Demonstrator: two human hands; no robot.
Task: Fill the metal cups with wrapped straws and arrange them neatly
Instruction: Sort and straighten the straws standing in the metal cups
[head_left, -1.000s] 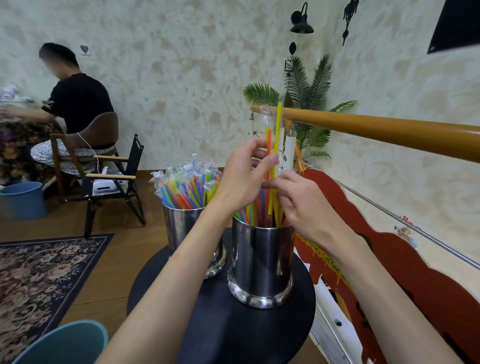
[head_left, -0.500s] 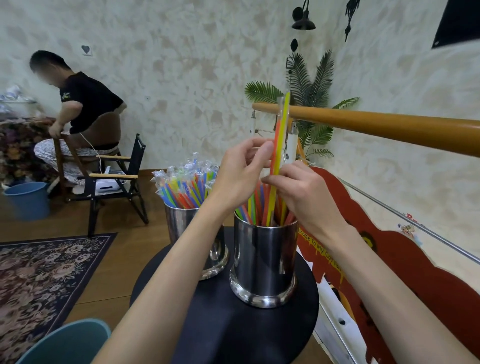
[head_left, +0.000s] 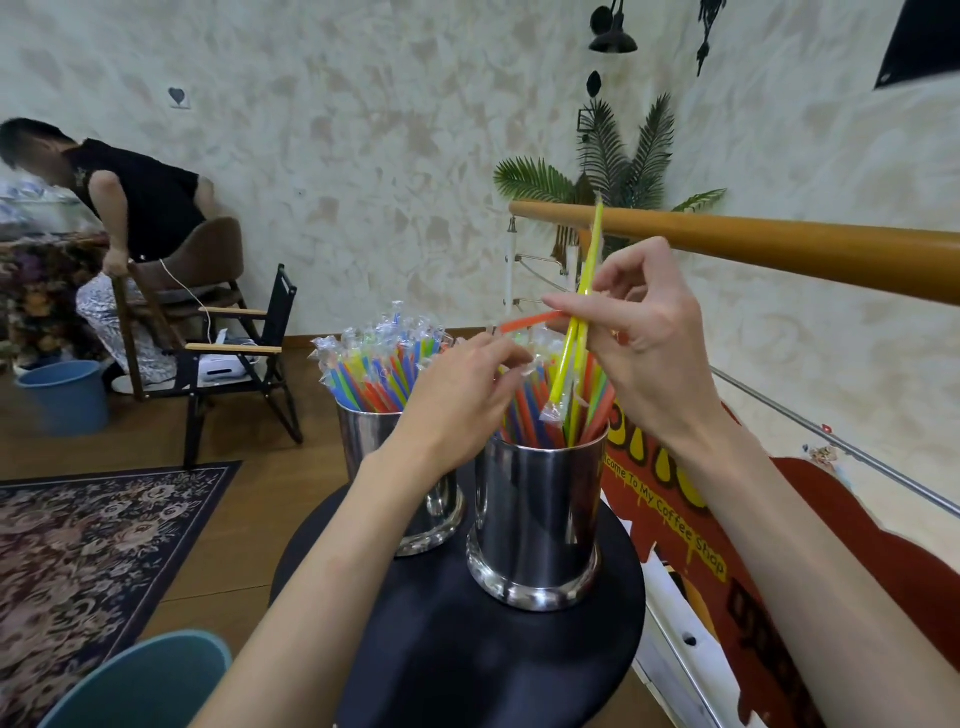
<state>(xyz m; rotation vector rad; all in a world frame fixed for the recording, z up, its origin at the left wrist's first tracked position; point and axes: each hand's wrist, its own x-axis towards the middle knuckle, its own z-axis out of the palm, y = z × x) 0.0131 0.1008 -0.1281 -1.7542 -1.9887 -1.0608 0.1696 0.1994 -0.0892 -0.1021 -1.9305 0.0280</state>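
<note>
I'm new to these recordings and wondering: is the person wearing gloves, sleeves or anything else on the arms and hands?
No. The left hand and right hand are bare, with no gloves. Both forearms are uncovered as far as the picture shows, with no sleeve edge, watch or bracelet in view. A small reddish spot by the right fingers is too unclear to call a ring.

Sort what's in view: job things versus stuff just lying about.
Job: near metal cup, far metal cup, wrapped straws, yellow straw in right hand, left hand.
Lying about: blue bucket, folding chair, rug, plant.
</note>
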